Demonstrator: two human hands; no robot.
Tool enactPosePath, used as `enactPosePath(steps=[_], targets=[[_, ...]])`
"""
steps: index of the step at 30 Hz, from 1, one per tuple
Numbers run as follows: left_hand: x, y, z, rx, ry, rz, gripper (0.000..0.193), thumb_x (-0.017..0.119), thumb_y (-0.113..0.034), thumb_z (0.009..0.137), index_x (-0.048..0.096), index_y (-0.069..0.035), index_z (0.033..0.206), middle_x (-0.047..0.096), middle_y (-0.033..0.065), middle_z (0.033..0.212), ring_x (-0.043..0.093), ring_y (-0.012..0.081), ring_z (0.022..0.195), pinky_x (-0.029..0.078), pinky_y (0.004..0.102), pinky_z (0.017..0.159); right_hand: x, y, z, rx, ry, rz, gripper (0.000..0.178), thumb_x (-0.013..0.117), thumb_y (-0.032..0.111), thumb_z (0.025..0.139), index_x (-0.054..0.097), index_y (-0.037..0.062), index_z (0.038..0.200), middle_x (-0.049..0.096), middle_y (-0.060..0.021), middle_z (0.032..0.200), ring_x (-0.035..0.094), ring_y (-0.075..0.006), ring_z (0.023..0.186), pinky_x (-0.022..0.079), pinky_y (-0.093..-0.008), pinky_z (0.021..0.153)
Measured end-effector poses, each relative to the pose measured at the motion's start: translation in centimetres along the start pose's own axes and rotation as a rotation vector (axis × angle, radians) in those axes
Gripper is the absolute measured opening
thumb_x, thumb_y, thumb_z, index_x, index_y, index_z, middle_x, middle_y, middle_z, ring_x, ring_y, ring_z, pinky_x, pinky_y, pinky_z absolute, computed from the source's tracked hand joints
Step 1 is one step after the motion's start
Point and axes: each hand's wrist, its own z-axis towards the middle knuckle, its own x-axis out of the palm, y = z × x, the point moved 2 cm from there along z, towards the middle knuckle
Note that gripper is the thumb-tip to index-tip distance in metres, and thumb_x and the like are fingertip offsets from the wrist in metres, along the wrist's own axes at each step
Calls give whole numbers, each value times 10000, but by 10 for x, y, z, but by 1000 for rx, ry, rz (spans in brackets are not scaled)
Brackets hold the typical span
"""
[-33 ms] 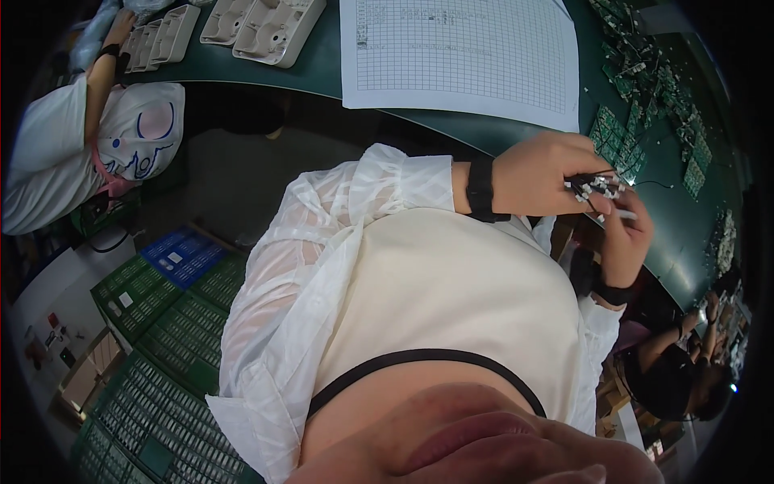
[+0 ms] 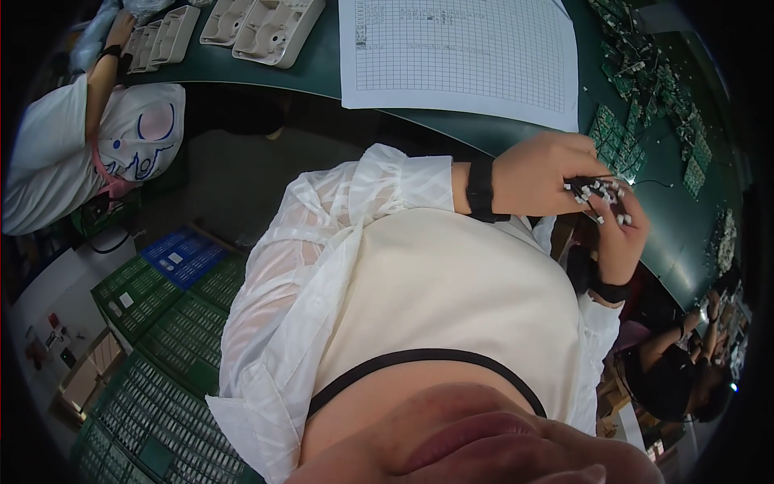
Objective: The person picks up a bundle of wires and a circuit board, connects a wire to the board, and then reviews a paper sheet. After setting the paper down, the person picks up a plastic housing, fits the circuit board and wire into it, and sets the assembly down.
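1. The green bench (image 2: 266, 68) curves across the top and down the right edge. The person sits close against it, and their white top fills the middle of the view.
2. A gridded sheet (image 2: 459, 56) lies flat on the bench, straight above the hands.
3. Pale moulded trays (image 2: 266, 28) sit at the bench's upper left. A co-worker (image 2: 81, 153) in white bends over that end, one hand near the trays.
4. Green crates (image 2: 145, 379) stand stacked on the floor at lower left, with a blue one (image 2: 181, 254) behind them.
5. Green boards (image 2: 617, 137) lie loose along the right part of the bench, just beyond the hands.
6. The left hand (image 2: 540, 173), with a black band at the wrist, reaches across in front of the chest, fingers curled down into the pile in the other palm.
7. The right hand (image 2: 617, 234) is cupped palm-up at the bench edge, touching the left and holding the pile.
8. The white parts (image 2: 601, 198) are a small heap of tiny pieces with dark wires among them, lying in the right palm under the left fingertips.
9. The step in hand looks like sorting: picking one part out of the heap. Whether a piece is already pinched I cannot tell. The next move calls for a fine two-finger pinch and a level right palm, since the heap could spill at the edge.
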Motion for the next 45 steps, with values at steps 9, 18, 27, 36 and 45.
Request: enactPosePath(steps=[9, 18, 27, 36, 45], targets=[[-2, 4, 2, 56, -4, 60, 351, 762, 10, 726, 741, -72, 1067, 656, 74, 938, 657, 229, 790, 525, 298, 649, 8, 4, 9, -126, 111, 89, 212, 654, -111, 853, 664, -57, 1057, 643, -100, 1051, 615, -153, 962, 495, -253, 814], [6, 3, 1, 28, 54, 141, 367, 737, 25, 742, 718, -75, 1095, 662, 86, 969, 663, 243, 802, 536, 314, 663, -23, 8, 1, -153, 105, -142, 165, 683, -61, 871, 675, -41, 1035, 644, -82, 1029, 623, -145, 893, 486, -239, 781], [9, 8, 2, 23, 75, 134, 350, 710, 38, 774, 699, -40, 1114, 658, 105, 974, 672, 238, 801, 541, 312, 654, -29, -37, 1, 132, -144, 412, 170, 632, 27, 960, 644, -9, 1126, 657, -88, 1090, 637, -159, 965, 522, -291, 850], [13, 7, 1, -315, 82, 49, 271, 692, -63, 853, 677, 0, 1117, 642, 138, 894, 661, 278, 743, 545, 364, 671, 2, -38, 15, 200, -3, 760, 177, 661, 43, 941, 644, -21, 1105, 677, -103, 1042, 664, -192, 947, 531, -293, 789], [23, 28, 0, -157, 83, 127, 254, 674, -64, 873, 673, 2, 1118, 635, 122, 901, 633, 238, 695, 525, 299, 547, 0, -42, 14, 143, 68, 687, 157, 679, 11, 913, 681, 5, 1071, 669, -97, 1071, 661, -178, 959, 542, -293, 804]])
